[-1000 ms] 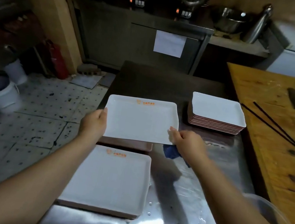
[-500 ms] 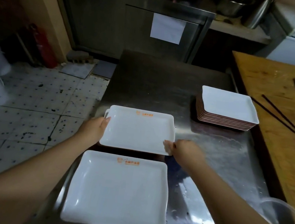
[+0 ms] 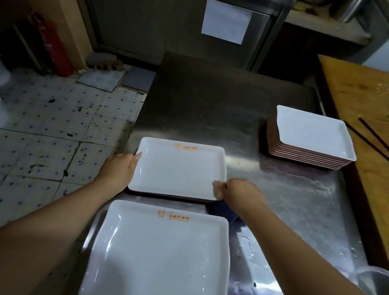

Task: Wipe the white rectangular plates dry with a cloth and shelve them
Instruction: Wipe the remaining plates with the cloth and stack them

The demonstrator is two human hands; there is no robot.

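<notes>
The white rectangular plate (image 3: pixel 179 169) lies flat between both hands on the steel counter (image 3: pixel 218 115), its long axis running left to right. The left hand (image 3: pixel 117 170) grips its left short edge — thumb curled over the rim. The right hand (image 3: pixel 237 191) pinches the near right corner. A second plate (image 3: pixel 160 260) sits just nearer.

An orange logo with small Chinese characters, too small to read, is showing at the far rim of the far plate (image 3: pixel 177 170) and of the near plate (image 3: pixel 160 260).
</notes>
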